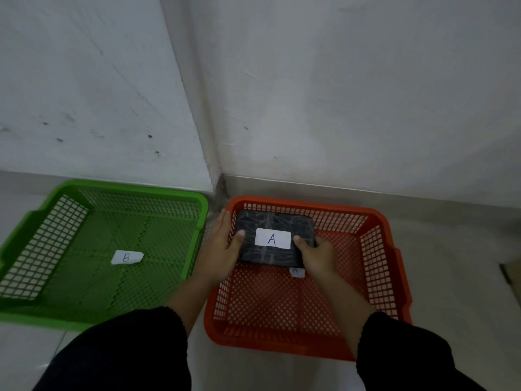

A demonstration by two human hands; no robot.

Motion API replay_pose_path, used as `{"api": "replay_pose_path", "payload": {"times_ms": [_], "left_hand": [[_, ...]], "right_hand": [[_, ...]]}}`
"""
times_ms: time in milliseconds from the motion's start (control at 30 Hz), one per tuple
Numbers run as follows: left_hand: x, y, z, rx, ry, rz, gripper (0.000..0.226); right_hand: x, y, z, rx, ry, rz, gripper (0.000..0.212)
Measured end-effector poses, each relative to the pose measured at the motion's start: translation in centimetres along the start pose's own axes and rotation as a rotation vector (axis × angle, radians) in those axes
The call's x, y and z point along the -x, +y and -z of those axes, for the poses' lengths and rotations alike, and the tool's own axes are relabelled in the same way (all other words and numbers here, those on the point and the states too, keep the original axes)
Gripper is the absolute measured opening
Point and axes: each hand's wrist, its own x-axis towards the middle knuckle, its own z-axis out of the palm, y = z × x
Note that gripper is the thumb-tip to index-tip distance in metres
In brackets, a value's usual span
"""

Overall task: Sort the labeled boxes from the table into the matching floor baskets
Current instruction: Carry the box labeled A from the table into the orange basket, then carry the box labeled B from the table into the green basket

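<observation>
A black box [275,222] with a white label reading A is held over the far part of the orange basket [377,221]. My left hand [222,244] grips the box's left side, reaching over the basket's left wall. My right hand [317,256] grips its right side, inside the basket. A small paper tag marked A [296,272] lies on the orange basket's floor, partly hidden under the box. The green basket [42,215] to the left holds only a paper tag marked B [127,257].
Both baskets sit on a pale tiled floor against a white wall corner [220,176]. A narrow gap separates the two baskets. Something brown [511,273] shows at the right edge. The table is out of view.
</observation>
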Motion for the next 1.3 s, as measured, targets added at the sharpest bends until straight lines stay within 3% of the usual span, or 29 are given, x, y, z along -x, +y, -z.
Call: {"api": "replay_pose_path", "payload": {"times_ms": [233,400,533,600,833,1100,1300], "left_hand": [[0.2,0.8,0.9,-0.054,-0.025,0.034,0.066],[2.0,6.8,4.3,-0.133,-0.115,0.115,0.062],[4.1,15.7,9.3,-0.144,-0.199,0.098,0.056],[5.3,20.8,12.4,-0.185,-0.252,0.117,0.060],[9.5,42.1,25.3,-0.233,-0.329,0.114,0.074],[14.6,65.7,39.2,-0.421,-0.349,-0.094,0.068],[18.0,76.6,41.8,-0.464,-0.291,-0.267,0.066]], "right_hand": [[1.1,-0.9,1.5,0.077,-0.052,0.055,0.035],[5.4,-6.0,6.1,0.246,-0.068,0.038,0.038],[9.8,-13.8,11.1,0.361,-0.123,0.014,0.054],[12.6,-18.5,13.6,0.395,-0.112,0.032,0.050],[24.2,-37.4,24.4,0.459,-0.115,0.086,0.066],[36.7,-56.6,38.6,0.663,0.060,0.204,0.065],[43.2,-62.9,47.1,0.645,0.247,0.321,0.066]]}}
